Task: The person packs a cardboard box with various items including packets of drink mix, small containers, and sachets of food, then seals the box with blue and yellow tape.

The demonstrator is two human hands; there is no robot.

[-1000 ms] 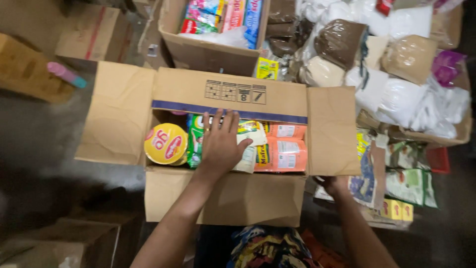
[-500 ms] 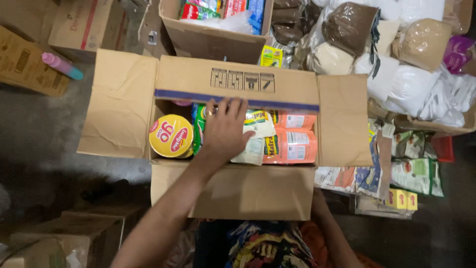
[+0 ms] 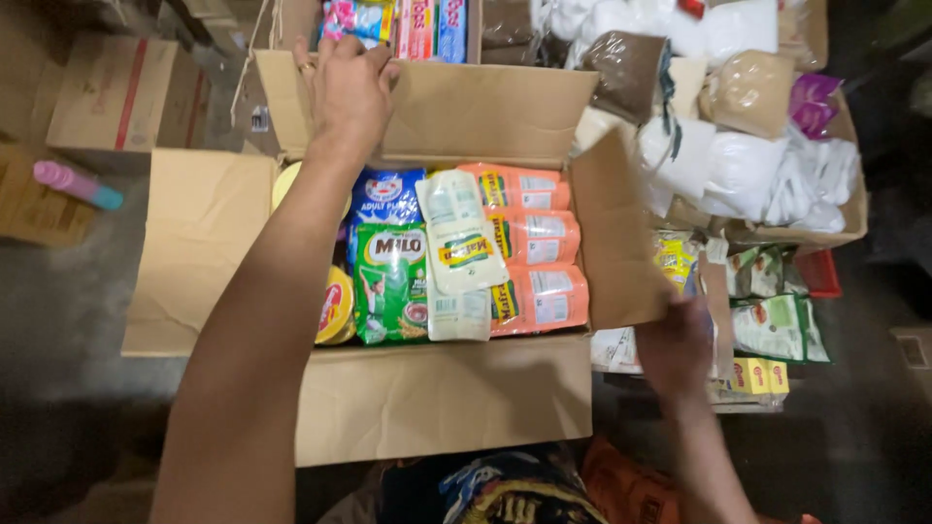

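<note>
— So, where are the fingers right now?

— Those of the left hand (image 3: 351, 89) are curled over the top edge of the far flap (image 3: 485, 112) of the open cardboard box (image 3: 442, 398), closed on the board near its left corner. The right hand (image 3: 677, 347) is blurred, down by the right flap (image 3: 616, 238); it sits against the flap's lower outer edge, but I cannot tell whether its fingers are closed or spread.

— What lies just under the left fingers?

— Nearer the person than the fingertips, inside the box: a blue milk-powder pouch (image 3: 386, 199), then a green drink-powder pouch (image 3: 391, 283), a white sachet (image 3: 459, 247) lying across the middle, and three orange packets (image 3: 534, 247) stacked toward the right hand. A yellow round tin (image 3: 335, 306) shows partly under the left forearm.

— How would that flap handle?

— I'd judge it light and fairly stiff, folding only along its crease. The board is already creased, so a grip at the free edge, as now, gives the most leverage; pinching a corner might bend it. The packed box itself likely weighs a good deal and is best taken from beneath.

— And outward from there?

— Beyond the left fingers, another carton of colourful packets (image 3: 408, 24); beyond the right hand, green sachets (image 3: 772, 325) and a box of white and brown bagged goods (image 3: 738, 146).
</note>
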